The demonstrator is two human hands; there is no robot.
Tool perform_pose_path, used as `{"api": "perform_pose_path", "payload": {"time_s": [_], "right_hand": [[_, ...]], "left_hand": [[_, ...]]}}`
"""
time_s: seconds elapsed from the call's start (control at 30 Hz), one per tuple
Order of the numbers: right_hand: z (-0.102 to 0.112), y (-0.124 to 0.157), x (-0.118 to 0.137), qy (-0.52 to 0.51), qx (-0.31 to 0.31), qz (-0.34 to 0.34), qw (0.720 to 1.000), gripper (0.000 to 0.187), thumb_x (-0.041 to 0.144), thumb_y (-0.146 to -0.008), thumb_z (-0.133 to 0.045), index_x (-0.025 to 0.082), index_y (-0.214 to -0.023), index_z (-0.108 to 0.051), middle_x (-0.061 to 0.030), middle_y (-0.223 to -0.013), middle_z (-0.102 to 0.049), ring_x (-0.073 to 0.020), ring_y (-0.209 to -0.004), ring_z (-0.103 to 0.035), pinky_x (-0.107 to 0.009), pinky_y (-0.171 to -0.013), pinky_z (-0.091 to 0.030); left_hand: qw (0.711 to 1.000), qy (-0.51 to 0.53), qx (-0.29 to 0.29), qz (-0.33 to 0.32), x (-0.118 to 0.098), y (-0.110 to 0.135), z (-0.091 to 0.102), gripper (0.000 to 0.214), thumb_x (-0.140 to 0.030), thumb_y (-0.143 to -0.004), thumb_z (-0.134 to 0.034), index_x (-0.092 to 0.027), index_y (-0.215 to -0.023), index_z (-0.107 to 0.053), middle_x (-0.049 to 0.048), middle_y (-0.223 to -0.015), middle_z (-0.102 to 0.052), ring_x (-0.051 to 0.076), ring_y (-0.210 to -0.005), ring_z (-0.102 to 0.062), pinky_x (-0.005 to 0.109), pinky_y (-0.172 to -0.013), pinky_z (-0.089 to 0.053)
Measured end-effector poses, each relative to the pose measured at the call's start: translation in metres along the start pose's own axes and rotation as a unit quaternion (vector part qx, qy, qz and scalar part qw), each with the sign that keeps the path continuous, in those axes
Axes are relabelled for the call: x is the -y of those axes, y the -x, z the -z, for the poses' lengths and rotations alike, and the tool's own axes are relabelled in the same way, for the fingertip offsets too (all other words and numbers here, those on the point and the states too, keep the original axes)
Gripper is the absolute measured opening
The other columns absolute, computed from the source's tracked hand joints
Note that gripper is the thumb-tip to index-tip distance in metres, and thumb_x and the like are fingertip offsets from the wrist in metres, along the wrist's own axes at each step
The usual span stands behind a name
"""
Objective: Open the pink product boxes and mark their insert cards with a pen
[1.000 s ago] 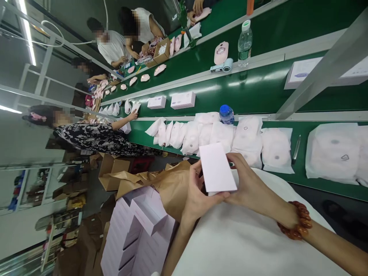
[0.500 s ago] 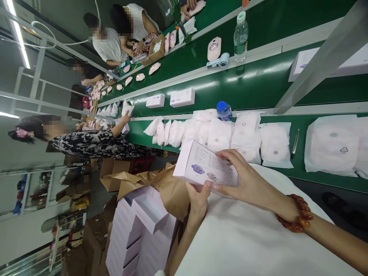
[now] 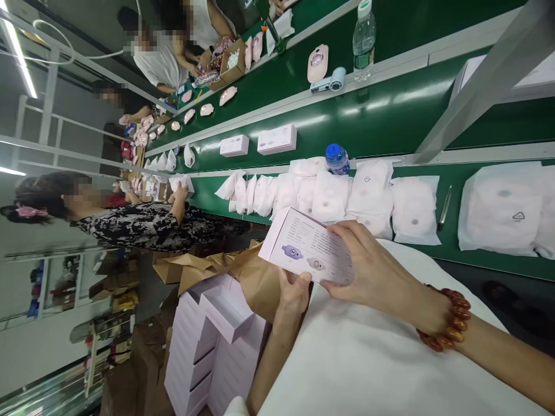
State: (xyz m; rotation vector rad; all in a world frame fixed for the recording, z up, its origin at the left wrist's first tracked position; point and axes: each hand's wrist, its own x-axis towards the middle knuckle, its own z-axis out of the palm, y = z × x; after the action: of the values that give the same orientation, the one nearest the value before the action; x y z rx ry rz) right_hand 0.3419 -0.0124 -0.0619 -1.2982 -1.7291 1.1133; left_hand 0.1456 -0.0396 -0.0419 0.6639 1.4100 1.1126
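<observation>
A white printed product box [image 3: 303, 245], with pictures of a purple and a pale device on its face, is held in front of my body. My left hand [image 3: 295, 292] grips its lower edge from below, thumb against the printed face. My right hand [image 3: 368, 266], with a brown bead bracelet [image 3: 451, 320] at its wrist, clasps the right end between thumb and fingers. Just beyond the box lie several white-wrapped packets [image 3: 332, 196] in a row on the green table [image 3: 451, 254]. Below left, an open carton holds stacked white boxes [image 3: 195, 346] and an open empty box [image 3: 228, 312].
A blue-capped bottle [image 3: 337, 159] stands by the packets, and a pen [image 3: 445, 209] lies to their right. Two closed boxes [image 3: 276, 138] rest on the green conveyor. A slanted metal post [image 3: 472, 95] crosses at right. A co-worker in a patterned top [image 3: 130, 225] is at left.
My hands still hold the box, which has shifted slightly left and up in view. The co-worker at left has brought a hand down from a white packet to a box on the table.
</observation>
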Motion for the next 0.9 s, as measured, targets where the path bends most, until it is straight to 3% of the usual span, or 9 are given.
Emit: {"api": "perform_pose_path", "payload": {"time_s": [0.17, 0.37, 0.5, 0.73, 0.9], "right_hand": [[-0.005, 0.000, -0.008, -0.010, 0.011, -0.008, 1.000, 0.077, 0.041, -0.080, -0.088, 0.024, -0.145, -0.050, -0.0190, -0.143, -0.063, -0.0429, -0.132, -0.068, -0.061, -0.104, -0.069], [-0.012, -0.003, -0.005, -0.004, 0.002, 0.008, 1.000, 0.076, 0.043, -0.079, -0.087, 0.024, -0.143, -0.051, -0.0192, -0.143, -0.063, -0.0427, -0.130, -0.068, -0.060, -0.103, -0.068], [-0.013, -0.003, -0.002, 0.019, -0.017, 0.016, 1.000, 0.079, 0.041, -0.075, -0.087, 0.023, -0.143, -0.050, -0.0199, -0.141, -0.063, -0.0448, -0.129, -0.068, -0.064, -0.104, -0.067], [-0.017, 0.002, 0.004, 0.058, -0.033, 0.021, 0.998, 0.090, 0.035, -0.072, -0.084, 0.023, -0.152, -0.044, -0.0223, -0.145, -0.061, -0.0496, -0.135, -0.064, -0.071, -0.110, -0.063], [-0.017, 0.002, 0.001, 0.044, -0.026, 0.011, 0.999, 0.091, 0.032, -0.070, -0.085, 0.020, -0.150, -0.044, -0.0248, -0.146, -0.059, -0.0500, -0.134, -0.064, -0.072, -0.109, -0.064]], "left_hand": [[0.997, -0.067, 0.032, -0.005, 0.000, 0.002, 0.004, 0.096, -0.056, -0.064, -0.111, -0.027, -0.143, -0.065, 0.0157, -0.138, -0.081, 0.039, -0.136, -0.076, 0.057, -0.119, -0.061], [0.985, -0.136, 0.009, -0.106, 0.004, 0.006, 0.017, 0.108, -0.057, -0.077, -0.104, -0.032, -0.160, -0.042, 0.0162, -0.146, -0.075, 0.035, -0.136, -0.076, 0.050, -0.117, -0.062], [0.988, -0.127, 0.026, -0.084, 0.006, 0.006, 0.021, 0.109, -0.062, -0.072, -0.105, -0.031, -0.157, -0.043, 0.0189, -0.151, -0.071, 0.038, -0.143, -0.071, 0.053, -0.119, -0.060], [0.992, -0.120, 0.008, -0.037, -0.001, 0.008, 0.016, 0.103, -0.063, -0.065, -0.108, -0.030, -0.145, -0.052, 0.0167, -0.142, -0.073, 0.036, -0.130, -0.075, 0.053, -0.115, -0.060], [0.989, -0.131, 0.053, -0.045, -0.009, 0.013, 0.013, 0.095, -0.059, -0.078, -0.102, -0.031, -0.151, -0.048, 0.0168, -0.151, -0.069, 0.033, -0.134, -0.073, 0.052, -0.119, -0.059]]}}
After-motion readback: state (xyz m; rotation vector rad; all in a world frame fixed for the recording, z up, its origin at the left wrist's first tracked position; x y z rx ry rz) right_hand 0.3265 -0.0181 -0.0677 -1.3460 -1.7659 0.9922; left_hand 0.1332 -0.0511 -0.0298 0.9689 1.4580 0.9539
